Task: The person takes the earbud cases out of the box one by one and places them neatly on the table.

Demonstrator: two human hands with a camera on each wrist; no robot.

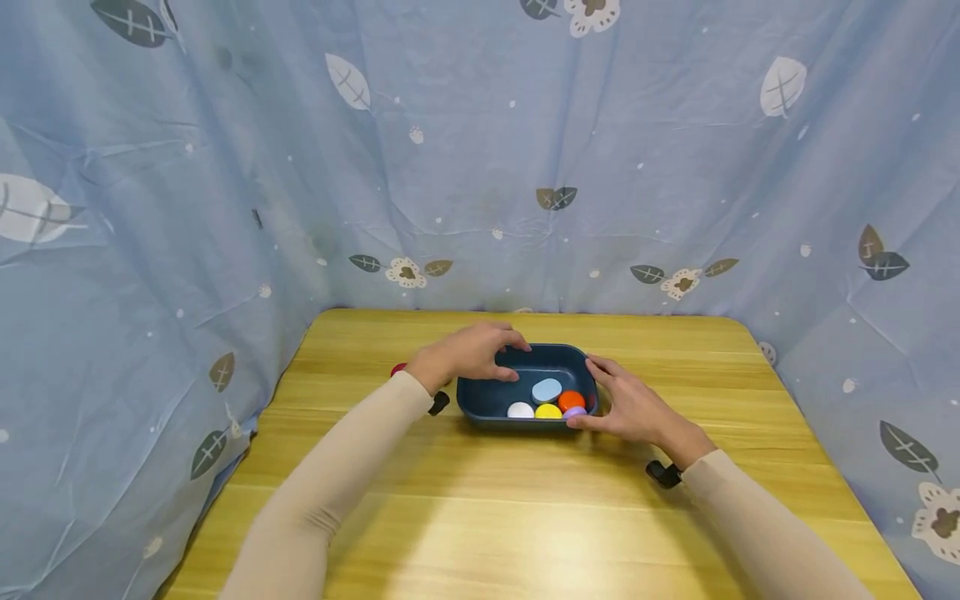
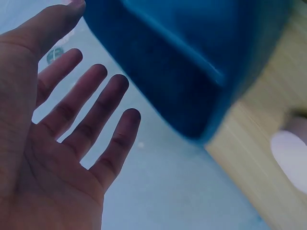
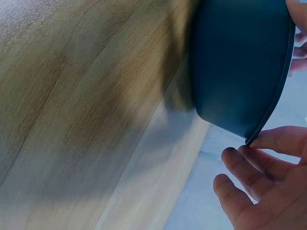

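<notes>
A dark blue rectangular basin with rounded corners [image 1: 487,400] stands near the middle of the wooden table. Inside, toward its front right, lie several rounded pieces: light blue [image 1: 547,391], orange [image 1: 572,401], yellow [image 1: 548,412], white [image 1: 520,410] and purple [image 1: 574,412]. My left hand [image 1: 472,352] hovers over the basin's left end, thumb and fingers spread apart, nothing between them. In the left wrist view its fingers show loosely extended beside the rim. My right hand [image 1: 628,404] grips the right end, thumb at the front rim and fingers at the far corner [image 3: 248,141].
A red item [image 1: 398,368] shows partly behind the left wrist. A pale rounded object [image 2: 292,155] is at the edge of the left wrist view. Blue patterned curtains [image 1: 480,167] surround the table [image 1: 510,517] at the back and sides. Black devices [image 1: 663,475] sit at both wrists.
</notes>
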